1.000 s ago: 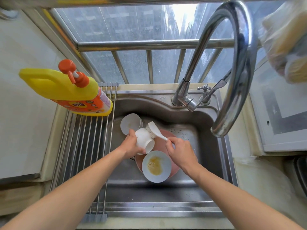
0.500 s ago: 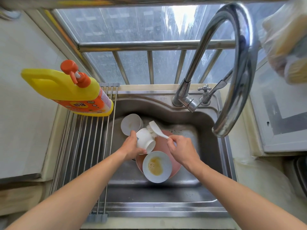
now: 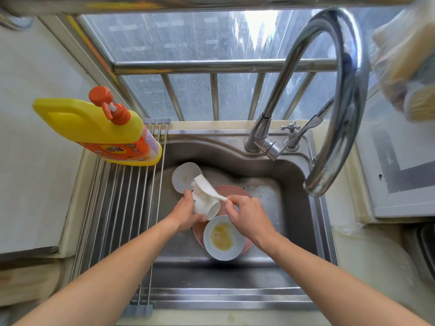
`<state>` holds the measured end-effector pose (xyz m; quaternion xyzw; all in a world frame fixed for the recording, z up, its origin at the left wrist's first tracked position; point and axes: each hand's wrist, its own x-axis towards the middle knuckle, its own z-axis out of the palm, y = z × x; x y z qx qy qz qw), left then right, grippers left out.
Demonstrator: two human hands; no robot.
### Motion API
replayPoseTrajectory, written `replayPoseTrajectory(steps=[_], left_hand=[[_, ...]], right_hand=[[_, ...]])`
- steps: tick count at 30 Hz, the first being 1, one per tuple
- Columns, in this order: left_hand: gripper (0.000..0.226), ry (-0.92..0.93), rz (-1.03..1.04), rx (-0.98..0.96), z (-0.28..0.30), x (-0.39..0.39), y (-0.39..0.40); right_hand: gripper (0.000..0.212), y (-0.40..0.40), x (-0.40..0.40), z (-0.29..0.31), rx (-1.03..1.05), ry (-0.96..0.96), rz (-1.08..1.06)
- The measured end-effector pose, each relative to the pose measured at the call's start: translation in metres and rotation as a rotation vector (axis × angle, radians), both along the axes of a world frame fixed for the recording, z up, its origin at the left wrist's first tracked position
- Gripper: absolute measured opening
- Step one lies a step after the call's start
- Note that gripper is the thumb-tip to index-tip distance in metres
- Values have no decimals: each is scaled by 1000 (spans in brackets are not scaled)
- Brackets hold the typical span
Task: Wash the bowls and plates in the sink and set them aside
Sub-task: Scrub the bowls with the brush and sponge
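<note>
Over the steel sink my left hand grips a small white bowl, tipped on its side with its opening toward the lower right. My right hand holds the handle of a white dish brush, whose bristles lie against the bowl's outer top. Below, a white bowl with yellow residue sits on a pink plate. Another white bowl leans at the sink's back left.
A roll-up metal rack covers the sink's left part, with a yellow and orange detergent bottle on its far end. The curved tap arches over the right side, its spout above the basin. Counters flank both sides.
The brush head has slid up and left over the bowl's outside. My left hand has turned the bowl a little, and both hands have stayed over the pink plate.
</note>
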<state>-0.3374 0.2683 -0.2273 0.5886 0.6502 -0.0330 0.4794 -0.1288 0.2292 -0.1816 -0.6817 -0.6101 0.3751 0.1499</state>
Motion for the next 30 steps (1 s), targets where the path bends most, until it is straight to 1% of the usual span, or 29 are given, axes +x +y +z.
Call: replayPoseTrajectory(steps=[2,6,9,10,13,15,16,18,19,21,22,24,27,30], left_hand=[[73,21,-4,-15,-1,1,-1],[90,21,17,0,-3,3,0],[83,46,11,-40,-2,2,-3],[84,58,12,-51,-3,1,-4],[102,102,-12,-125,1,-6,1],[110,108,-11,-197,4,-11,9],[104,101,8,-202,2,-15,14],[71,22,136,-150,2,-16,20],[55,-61,250,-163,2,-14,22],[34,-229,510,-289,10,-3,22],[28,-284,589,-358,13,0,22],[24,-330,604,-394,10,3,19],[21,-353,546,-339,5,2,9],[24,-387,508,-305,2,3,1]], right_hand=[[31,6,4,0,-10,1,-73],[31,5,-1,5,-10,-22,63],[31,12,7,7,-53,-15,-41],[30,13,9,8,-65,-12,-30],[28,9,9,10,-62,-20,92],[31,8,14,3,-92,-35,32],[32,8,18,-2,-102,-42,-18],[33,6,20,-6,-102,-28,-46],[32,3,18,-6,-94,1,-34],[30,-6,12,-6,-76,62,-11],[29,-9,11,-6,-70,79,-18],[28,-12,15,-9,-62,96,-67],[26,-12,26,-12,-56,88,-152],[27,-12,30,-11,-41,84,-103]])
